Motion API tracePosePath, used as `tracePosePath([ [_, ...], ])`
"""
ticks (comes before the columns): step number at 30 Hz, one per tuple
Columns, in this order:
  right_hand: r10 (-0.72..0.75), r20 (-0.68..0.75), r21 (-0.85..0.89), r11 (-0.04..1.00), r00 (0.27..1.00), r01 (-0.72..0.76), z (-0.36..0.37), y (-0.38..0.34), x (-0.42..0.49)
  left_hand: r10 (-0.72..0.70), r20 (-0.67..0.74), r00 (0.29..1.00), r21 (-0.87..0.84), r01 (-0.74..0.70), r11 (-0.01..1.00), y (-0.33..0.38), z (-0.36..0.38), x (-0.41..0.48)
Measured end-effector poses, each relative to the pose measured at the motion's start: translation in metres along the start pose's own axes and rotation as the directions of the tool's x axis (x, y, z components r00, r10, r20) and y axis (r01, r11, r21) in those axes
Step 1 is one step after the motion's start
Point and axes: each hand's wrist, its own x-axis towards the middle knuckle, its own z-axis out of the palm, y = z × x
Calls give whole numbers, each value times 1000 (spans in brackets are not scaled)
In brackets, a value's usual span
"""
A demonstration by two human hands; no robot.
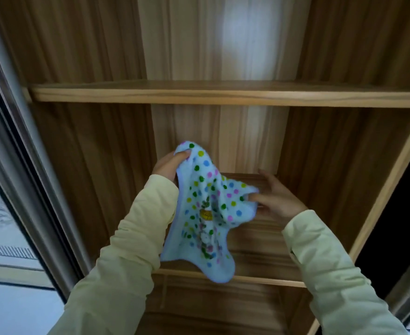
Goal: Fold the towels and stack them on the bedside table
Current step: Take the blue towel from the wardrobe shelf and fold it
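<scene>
Head view: a small pale blue towel [206, 213] dotted with green, pink, yellow and blue spots, a flower print down its middle and a lilac edge, hangs crumpled between both hands. Left hand [168, 166] pinches its top corner; right hand [275, 198] grips a side corner, lower and to the right. Its loose bottom droops below both wrists, before a wooden shelf [259, 243].
</scene>
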Motion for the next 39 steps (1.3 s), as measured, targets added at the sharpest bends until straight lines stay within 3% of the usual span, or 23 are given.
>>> tracePosePath([
  [2, 0, 6, -86, 996, 1000, 0, -3, 0, 3, 38, 43, 998, 3, -38, 999, -2, -5, 0],
  [5, -86, -110, -150, 986, 990, 69, -7, -2, 7, 74, 59, 996, 22, -75, 997, -3, -12, 0],
  [9, -159, -251, -92, 986, 955, 140, -12, -4, 8, 117, -54, 992, 175, -106, 979, -9, -27, 7],
  [17, -347, -444, -173, 938, 826, 300, -23, -11, 12, 145, -129, 981, 187, -119, 975, -8, -39, 9],
  [21, -347, -417, -47, 931, 840, 362, -20, -20, 3, 140, -159, 977, 233, -101, 967, -4, -44, 12],
  [24, -338, -281, 4, 935, 898, 354, -19, -24, 0, 111, -57, 992, 283, -91, 955, -1, -42, 10],
  [27, -366, -207, -117, 930, 907, 349, -22, -22, 4, 107, 35, 994, 391, -112, 914, 1, -42, 11],
  [30, -437, -236, -251, 890, 868, 380, -22, -22, 5, 156, -14, 988, 446, -134, 885, 2, -43, 12],
  [39, -456, -379, -271, 887, 805, 375, -29, -17, 7, 212, -145, 967, 379, -144, 914, -1, -44, 17],
])
